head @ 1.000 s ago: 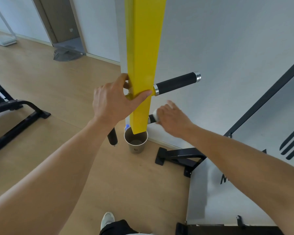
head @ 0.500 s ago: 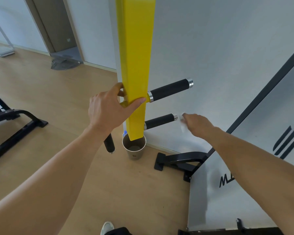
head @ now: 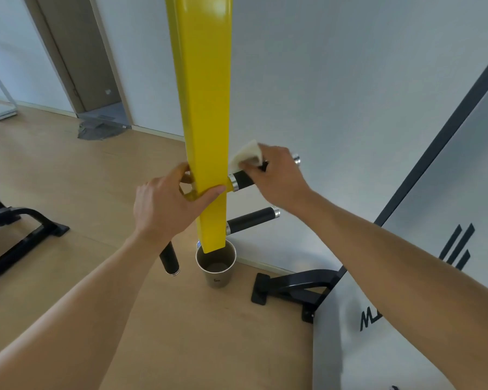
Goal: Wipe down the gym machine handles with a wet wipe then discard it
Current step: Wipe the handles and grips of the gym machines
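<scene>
Now, right hand [head: 276, 178] closed over wet wipe [head: 245, 154] on upper black handle [head: 244, 180], left hand [head: 166, 204] clasping yellow post [head: 206, 122], paper cup [head: 216, 266] at post's six o'clock.

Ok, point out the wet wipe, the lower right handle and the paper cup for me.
wet wipe [head: 244, 155], head view, its bare upper flap.
lower right handle [head: 251, 219], head view, middle of black grip.
paper cup [head: 218, 278], head view, its outer wall.

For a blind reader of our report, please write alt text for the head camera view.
The right hand presses a white wet wipe around the upper black handle of a yellow post, which the left hand grips. A lower handle and a paper cup on the wooden floor lie below.
</scene>
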The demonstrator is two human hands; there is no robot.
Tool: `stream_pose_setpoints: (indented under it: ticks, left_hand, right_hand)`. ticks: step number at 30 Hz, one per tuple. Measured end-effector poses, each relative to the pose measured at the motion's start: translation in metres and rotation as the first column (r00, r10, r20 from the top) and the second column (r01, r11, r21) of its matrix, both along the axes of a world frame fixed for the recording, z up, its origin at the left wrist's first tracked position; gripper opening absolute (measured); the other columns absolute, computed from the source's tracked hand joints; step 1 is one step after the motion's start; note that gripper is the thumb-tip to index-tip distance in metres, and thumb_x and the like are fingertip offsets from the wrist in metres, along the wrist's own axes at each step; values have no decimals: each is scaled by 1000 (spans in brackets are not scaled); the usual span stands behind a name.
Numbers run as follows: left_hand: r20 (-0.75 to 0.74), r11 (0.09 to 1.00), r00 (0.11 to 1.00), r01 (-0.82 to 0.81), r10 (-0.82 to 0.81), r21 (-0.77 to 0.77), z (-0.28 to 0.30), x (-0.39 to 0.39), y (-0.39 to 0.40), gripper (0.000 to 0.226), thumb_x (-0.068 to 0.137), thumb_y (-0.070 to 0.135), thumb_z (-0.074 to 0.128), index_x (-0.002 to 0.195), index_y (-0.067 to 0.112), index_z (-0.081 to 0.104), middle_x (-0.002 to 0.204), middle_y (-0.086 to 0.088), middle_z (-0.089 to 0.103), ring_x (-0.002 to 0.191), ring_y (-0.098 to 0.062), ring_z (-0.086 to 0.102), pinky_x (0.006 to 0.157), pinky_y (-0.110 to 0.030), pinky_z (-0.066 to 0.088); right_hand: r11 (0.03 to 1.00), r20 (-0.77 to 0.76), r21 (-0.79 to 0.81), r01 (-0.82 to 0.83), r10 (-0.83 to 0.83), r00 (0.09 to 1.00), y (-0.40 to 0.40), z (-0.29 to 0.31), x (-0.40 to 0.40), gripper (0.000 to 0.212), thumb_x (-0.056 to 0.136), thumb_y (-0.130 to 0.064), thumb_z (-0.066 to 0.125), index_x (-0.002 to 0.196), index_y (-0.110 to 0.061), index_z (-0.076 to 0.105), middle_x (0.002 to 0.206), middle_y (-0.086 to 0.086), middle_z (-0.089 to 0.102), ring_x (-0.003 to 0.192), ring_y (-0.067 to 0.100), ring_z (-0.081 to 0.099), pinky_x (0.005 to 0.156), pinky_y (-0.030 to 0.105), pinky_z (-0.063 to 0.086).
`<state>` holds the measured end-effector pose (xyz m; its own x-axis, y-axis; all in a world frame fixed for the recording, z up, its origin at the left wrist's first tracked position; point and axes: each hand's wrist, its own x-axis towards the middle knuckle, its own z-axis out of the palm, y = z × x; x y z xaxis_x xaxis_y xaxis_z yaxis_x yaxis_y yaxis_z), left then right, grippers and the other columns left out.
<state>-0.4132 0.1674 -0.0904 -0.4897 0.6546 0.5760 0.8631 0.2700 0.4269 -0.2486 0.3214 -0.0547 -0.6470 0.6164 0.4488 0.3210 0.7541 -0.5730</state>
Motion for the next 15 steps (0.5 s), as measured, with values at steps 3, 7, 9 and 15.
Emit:
stream_pose_setpoints:
  ticks: [3,7,9,15]
  left_hand:
    - [6,1000,1000,4,-5,9,0,-2,0,88,70,93,41,120,24,64,101,8,75,64,-8,60,56,-17,39]
    - [-7,1000,1000,0,0,13,1,-2,2,86,72,90,46,121,22,65,100,7,76,64,-8,59,57,-18,38]
    - [-12,1000,1000,0,0,15,1,-1,3,84,73,88,49,120,21,65,100,7,76,63,-8,58,57,-18,37]
    - [14,999,1000,18,-18,38,-1,-4,4,85,72,90,47,118,21,66,99,7,76,62,-9,60,61,-23,48]
  right_hand:
    - [966,60,120,-228,223,973,-3,-18,18,25,98,-29,57,114,-15,71,110,-1,73,109,10,63,119,32,28]
    - [941,-33,55,-333,335,942,-4,-19,28,47,104,-42,37,105,-16,77,124,-4,71,128,10,55,117,36,30]
    - [961,45,84,-264,261,964,-3,-10,22,33,102,-41,51,114,-17,71,119,-5,68,112,10,58,101,35,45]
    - [754,482,576,-316,-1,876,11,-7,10,50,104,-43,39,142,-14,51,130,6,62,116,25,57,106,40,38]
